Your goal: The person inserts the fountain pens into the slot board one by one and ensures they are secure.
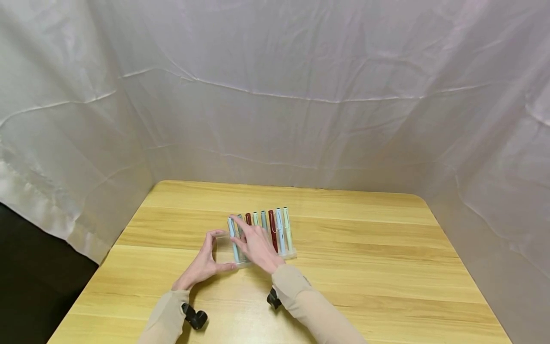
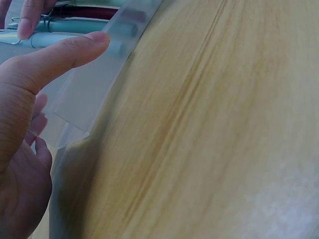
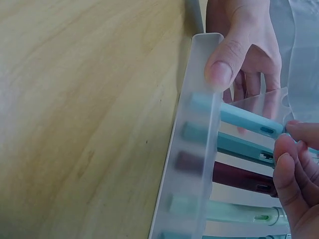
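Note:
A clear, frosted pen stand [image 2: 82, 102] holds several capped pens in a slanted row. My left hand [image 1: 204, 263] grips its left end, thumb over the front lip and fingers behind the panel. My right hand [image 1: 259, 248] pinches the leftmost pen, a light blue one [image 3: 251, 119], by its upper part. This pen's lower end rests behind the frosted lip, close to my left thumb [image 3: 222, 74]. Beside it lie a teal pen [image 3: 244, 148], a dark red pen [image 3: 241, 178] and a pale green pen [image 3: 239, 211]. My right hand covers part of the row in the head view.
Further right in the row are another dark red pen [image 1: 272, 231], a light blue pen [image 1: 280, 231] and a pale green pen [image 1: 288, 229]. The stand sits on a wood-grain table [image 1: 365, 258]. Pale cloth curtains [image 1: 301, 134] hang behind it and at both sides.

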Demonstrator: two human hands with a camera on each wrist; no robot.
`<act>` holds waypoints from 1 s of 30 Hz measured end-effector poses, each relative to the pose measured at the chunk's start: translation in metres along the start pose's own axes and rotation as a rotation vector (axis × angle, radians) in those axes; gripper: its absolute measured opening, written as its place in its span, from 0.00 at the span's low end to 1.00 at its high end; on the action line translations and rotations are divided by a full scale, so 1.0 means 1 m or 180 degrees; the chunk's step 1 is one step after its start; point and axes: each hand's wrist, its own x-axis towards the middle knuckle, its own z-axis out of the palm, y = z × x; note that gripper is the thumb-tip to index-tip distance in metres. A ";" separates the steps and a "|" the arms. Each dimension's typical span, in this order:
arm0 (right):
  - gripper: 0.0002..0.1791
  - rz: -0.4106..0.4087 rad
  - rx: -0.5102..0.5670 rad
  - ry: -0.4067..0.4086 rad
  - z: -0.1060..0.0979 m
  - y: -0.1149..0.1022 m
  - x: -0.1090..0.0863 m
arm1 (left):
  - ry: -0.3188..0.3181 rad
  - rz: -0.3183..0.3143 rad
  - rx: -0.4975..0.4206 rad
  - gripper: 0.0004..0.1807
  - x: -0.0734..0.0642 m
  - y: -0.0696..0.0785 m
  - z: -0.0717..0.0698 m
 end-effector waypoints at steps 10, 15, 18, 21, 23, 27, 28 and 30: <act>0.34 0.0040 -0.0104 -0.0072 0.000 0.000 0.002 | 0.0013 0.0005 -0.0023 0.54 0.001 -0.002 0.000; 0.35 0.0061 -0.0107 -0.0087 0.001 0.000 0.003 | 0.0020 0.0028 -0.0016 0.54 0.001 -0.002 -0.001; 0.37 0.0072 -0.0018 -0.0110 -0.001 -0.001 0.002 | 0.0015 0.0046 -0.0018 0.54 0.001 -0.002 -0.001; 0.40 0.0087 0.0127 -0.0162 -0.007 -0.001 0.000 | 0.0016 0.0045 0.0008 0.54 0.001 -0.002 -0.001; 0.40 0.0119 0.0227 -0.0166 -0.012 0.000 -0.003 | 0.0025 0.0038 0.0036 0.55 0.001 -0.002 -0.001; 0.38 0.0198 0.0374 -0.0007 -0.024 0.011 -0.016 | 0.0053 -0.0001 0.0062 0.58 0.001 0.000 -0.001; 0.37 0.0213 0.0406 0.0054 -0.028 0.015 -0.020 | 0.0054 -0.0025 0.0071 0.59 0.001 0.001 -0.001; 0.35 0.0263 0.0474 0.0170 -0.038 0.026 -0.029 | 0.0059 -0.0083 0.0107 0.61 0.000 0.005 -0.002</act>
